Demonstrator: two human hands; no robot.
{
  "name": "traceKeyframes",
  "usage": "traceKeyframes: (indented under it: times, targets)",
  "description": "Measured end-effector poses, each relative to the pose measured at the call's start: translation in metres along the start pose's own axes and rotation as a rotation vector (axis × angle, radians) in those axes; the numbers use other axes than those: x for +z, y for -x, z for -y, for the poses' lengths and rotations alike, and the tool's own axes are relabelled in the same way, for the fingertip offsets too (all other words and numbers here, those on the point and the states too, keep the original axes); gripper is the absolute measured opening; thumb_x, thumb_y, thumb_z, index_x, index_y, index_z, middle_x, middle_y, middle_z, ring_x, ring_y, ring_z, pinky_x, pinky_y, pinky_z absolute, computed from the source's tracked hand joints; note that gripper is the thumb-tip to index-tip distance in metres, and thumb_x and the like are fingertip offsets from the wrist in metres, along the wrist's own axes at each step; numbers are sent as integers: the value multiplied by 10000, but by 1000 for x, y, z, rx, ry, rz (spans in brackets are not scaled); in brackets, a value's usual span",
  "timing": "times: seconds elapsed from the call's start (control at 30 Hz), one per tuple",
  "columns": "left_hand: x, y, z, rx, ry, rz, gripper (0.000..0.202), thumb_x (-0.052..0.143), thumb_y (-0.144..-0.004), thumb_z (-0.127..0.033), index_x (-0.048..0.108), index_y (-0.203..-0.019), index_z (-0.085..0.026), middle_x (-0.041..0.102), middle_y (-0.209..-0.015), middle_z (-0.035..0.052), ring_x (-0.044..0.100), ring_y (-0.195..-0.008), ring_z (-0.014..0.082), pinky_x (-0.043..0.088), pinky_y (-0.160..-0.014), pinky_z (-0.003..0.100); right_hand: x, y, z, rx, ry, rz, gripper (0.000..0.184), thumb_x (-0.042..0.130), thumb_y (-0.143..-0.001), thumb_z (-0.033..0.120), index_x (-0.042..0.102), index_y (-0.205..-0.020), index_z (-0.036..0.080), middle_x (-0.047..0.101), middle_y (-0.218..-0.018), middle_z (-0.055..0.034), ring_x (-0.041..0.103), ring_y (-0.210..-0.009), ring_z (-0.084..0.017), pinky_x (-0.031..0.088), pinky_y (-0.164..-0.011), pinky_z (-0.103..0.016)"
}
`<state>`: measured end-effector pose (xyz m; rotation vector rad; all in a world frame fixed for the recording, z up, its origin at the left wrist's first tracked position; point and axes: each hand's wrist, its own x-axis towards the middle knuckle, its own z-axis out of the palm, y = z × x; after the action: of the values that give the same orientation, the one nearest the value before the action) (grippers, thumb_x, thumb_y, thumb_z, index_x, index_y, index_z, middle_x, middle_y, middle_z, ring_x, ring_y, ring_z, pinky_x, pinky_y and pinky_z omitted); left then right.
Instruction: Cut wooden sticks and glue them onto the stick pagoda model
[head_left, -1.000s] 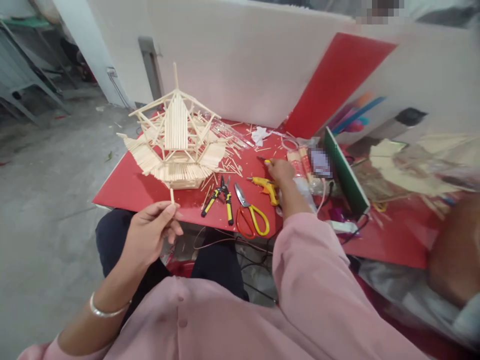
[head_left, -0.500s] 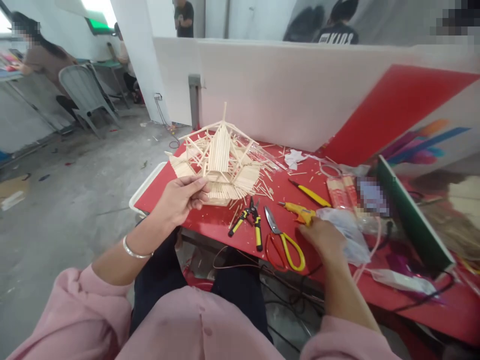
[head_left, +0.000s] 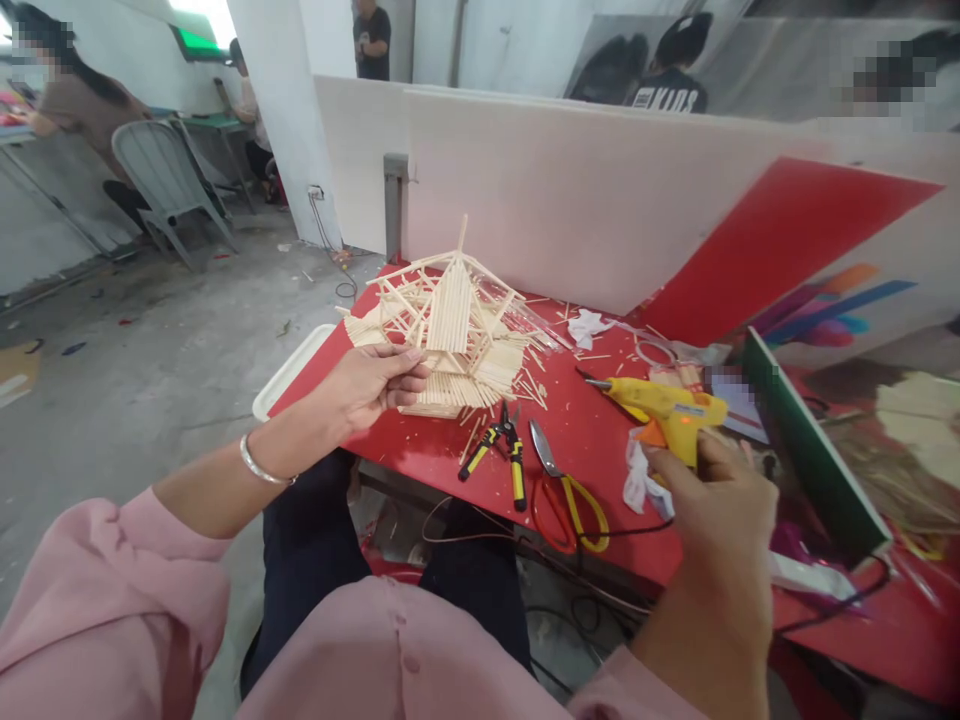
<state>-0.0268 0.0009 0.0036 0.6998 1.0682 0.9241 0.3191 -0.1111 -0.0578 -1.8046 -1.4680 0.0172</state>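
A model pavilion of thin wooden sticks (head_left: 450, 320) stands on the red table (head_left: 592, 440). My left hand (head_left: 371, 385) is at its near left side, fingers pinched on a short wooden stick and touching the model's base. My right hand (head_left: 720, 505) is raised over the table's right part, closed round a yellow hot glue gun (head_left: 664, 405) whose nozzle points left toward the model.
Yellow-handled pliers (head_left: 502, 450) and scissors (head_left: 570, 490) lie in front of the model, among loose sticks. A green-edged board (head_left: 814, 450) and plastic bags sit at the right. A white partition (head_left: 570, 190) backs the table. Other people sit at the far left and behind the partition.
My right hand has picked the glue gun up off the table and lifted it. My left hand stays at the model with the stick. The camera has shifted slightly.
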Motion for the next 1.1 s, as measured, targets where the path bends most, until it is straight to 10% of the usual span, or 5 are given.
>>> traceKeyframes:
  times: [0.1, 0.33, 1.1]
  targets:
    - [2, -3, -4, -7, -28, 16, 184, 654, -885, -123, 688, -706, -103, 690, -612, 48, 604, -442, 68, 499, -416, 135, 3, 2, 42, 257, -179, -135, 162, 697, -678, 377, 601, -678, 246, 491, -595, 17, 440, -587, -164, 346, -531, -305]
    - [5, -9, -14, -25, -84, -4, 205, 611, -899, -89, 673, -704, -93, 713, -656, 71, 606, -456, 71, 487, -430, 156, 23, 4, 101, 94, -438, -80, 218, 723, -686, 309, 539, -645, 200, 364, -624, 58, 323, -574, -91, 264, -510, -245]
    - [9, -13, -17, -58, -73, -20, 124, 651, -871, -111, 670, -749, -99, 724, -655, 79, 629, -469, 93, 499, -433, 164, 51, -26, 131, -71, -495, 65, 176, 596, -723, 214, 451, -623, 204, 333, -608, 64, 308, -552, -77, 251, -498, -244]
